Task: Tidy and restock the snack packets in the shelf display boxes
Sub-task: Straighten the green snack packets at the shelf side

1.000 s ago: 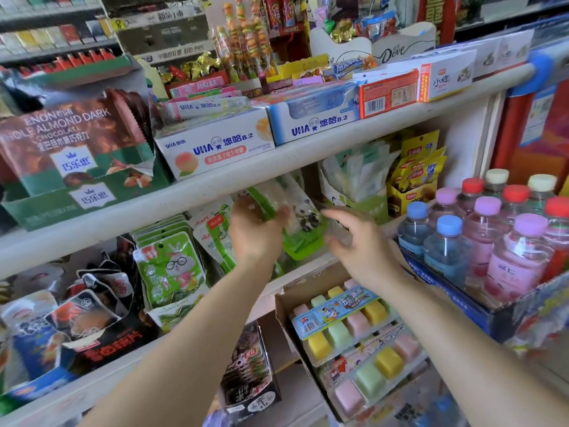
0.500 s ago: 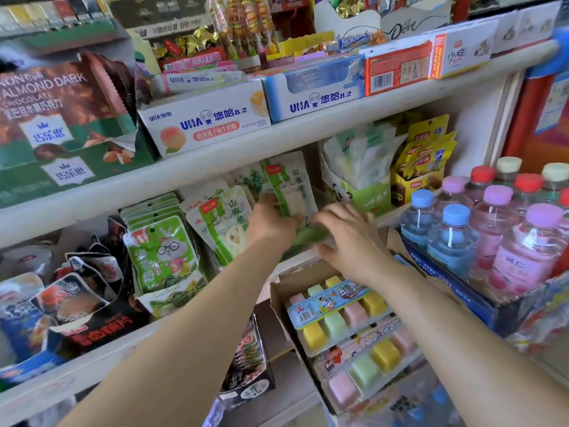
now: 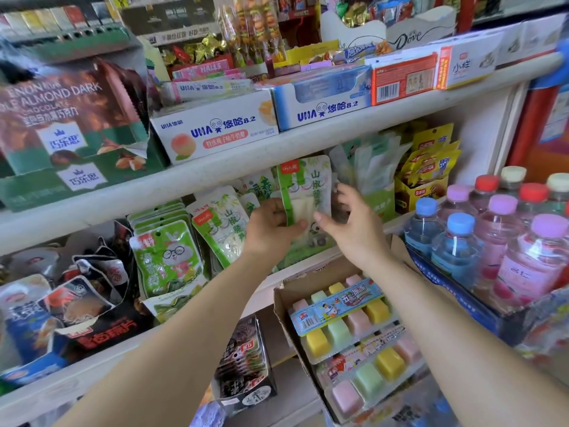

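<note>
Shop shelves (image 3: 215,167) packed with snacks; on the middle shelf, left hand (image 3: 271,224) and right hand (image 3: 348,229) both pinch one upright green-white snack packet (image 3: 308,192), near bottles (image 3: 455,238) on the right

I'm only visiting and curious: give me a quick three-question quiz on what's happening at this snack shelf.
1. True or false: the left hand and right hand both hold the green-and-white packet.
2. What stands right of the right hand? A) capped bottles B) toy cars C) bananas
3. Fill in: the rabbit packet sits to the ___ of the left hand.
Key: 1 true; 2 A; 3 left.
</note>
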Demonstrator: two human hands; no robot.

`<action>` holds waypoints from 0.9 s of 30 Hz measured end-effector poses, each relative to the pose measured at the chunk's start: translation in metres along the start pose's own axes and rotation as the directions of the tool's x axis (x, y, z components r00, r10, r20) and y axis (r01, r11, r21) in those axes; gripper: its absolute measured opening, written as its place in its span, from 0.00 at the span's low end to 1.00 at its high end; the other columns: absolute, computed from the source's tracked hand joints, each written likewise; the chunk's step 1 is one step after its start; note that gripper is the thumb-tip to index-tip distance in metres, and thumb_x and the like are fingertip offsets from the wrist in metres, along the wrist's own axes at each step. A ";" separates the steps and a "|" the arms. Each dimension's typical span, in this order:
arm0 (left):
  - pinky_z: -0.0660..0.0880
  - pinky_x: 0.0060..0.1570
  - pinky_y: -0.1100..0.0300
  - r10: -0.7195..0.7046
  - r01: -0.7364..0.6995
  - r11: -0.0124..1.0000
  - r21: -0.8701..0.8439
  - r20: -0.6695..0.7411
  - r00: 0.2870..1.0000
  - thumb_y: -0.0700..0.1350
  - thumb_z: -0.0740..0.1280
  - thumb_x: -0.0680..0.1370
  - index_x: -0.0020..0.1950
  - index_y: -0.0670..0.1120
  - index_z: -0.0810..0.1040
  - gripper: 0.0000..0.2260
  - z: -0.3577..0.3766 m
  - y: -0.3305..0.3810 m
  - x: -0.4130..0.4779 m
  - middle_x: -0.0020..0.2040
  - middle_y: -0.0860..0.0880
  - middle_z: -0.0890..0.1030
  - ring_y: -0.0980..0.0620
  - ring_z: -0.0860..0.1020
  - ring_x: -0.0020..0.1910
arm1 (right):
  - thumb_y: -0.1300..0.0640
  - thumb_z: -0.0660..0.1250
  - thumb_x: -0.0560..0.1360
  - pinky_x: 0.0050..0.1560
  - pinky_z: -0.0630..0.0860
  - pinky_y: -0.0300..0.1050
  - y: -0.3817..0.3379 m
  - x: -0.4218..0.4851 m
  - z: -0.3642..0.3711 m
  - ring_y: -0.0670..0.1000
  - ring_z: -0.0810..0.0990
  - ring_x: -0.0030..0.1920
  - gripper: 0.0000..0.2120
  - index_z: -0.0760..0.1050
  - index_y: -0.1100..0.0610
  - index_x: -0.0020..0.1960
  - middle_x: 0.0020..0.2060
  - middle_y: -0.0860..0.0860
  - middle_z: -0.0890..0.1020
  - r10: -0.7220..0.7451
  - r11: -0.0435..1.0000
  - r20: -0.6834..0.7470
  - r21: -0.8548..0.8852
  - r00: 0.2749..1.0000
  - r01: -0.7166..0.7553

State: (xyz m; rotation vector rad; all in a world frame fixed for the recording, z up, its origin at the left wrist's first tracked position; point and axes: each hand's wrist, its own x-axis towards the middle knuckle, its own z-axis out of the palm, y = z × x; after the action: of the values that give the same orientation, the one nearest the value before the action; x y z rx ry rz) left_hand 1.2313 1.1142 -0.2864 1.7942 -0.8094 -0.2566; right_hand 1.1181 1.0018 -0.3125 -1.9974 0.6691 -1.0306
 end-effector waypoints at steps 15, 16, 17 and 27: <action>0.81 0.54 0.53 0.247 -0.219 0.885 0.410 -0.017 0.969 0.44 0.74 0.76 0.64 0.47 0.82 0.16 -0.017 -0.014 -0.035 0.50 0.53 0.85 0.51 0.83 0.50 | 0.60 0.74 0.74 0.46 0.78 0.46 0.010 0.032 0.009 0.49 0.77 0.41 0.12 0.72 0.53 0.52 0.44 0.53 0.80 0.055 0.996 -0.056 0.073 0.997 -0.051; 0.81 0.51 0.52 0.291 -0.238 0.834 0.498 -0.030 0.956 0.48 0.73 0.77 0.64 0.49 0.82 0.16 -0.022 -0.018 -0.041 0.53 0.52 0.86 0.49 0.83 0.51 | 0.62 0.73 0.75 0.48 0.79 0.50 0.012 0.034 0.008 0.50 0.79 0.43 0.11 0.72 0.54 0.52 0.44 0.52 0.80 0.040 0.998 -0.064 0.045 0.997 -0.037; 0.81 0.49 0.51 0.328 -0.247 0.780 0.576 -0.040 0.944 0.51 0.72 0.78 0.64 0.51 0.83 0.15 -0.028 -0.024 -0.046 0.55 0.52 0.86 0.48 0.83 0.51 | 0.63 0.72 0.75 0.50 0.80 0.52 0.014 0.036 0.008 0.52 0.80 0.43 0.11 0.72 0.54 0.51 0.43 0.51 0.80 0.022 1.000 -0.068 0.011 0.997 -0.021; 0.76 0.62 0.51 0.231 -0.315 0.471 0.824 0.230 0.946 0.73 0.47 0.72 0.65 0.56 0.81 0.36 -0.059 -0.037 -0.051 0.79 0.58 0.66 0.53 0.69 0.75 | 0.55 0.71 0.77 0.57 0.75 0.59 0.010 0.040 0.023 0.57 0.82 0.52 0.15 0.76 0.47 0.62 0.48 0.48 0.85 -0.126 0.942 0.033 -0.310 0.991 0.130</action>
State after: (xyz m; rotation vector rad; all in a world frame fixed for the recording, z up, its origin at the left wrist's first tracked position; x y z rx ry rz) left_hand 1.2396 1.1968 -0.3077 2.5310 -1.4466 0.3804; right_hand 1.1578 0.9760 -0.3112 -2.3458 0.7400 -1.0383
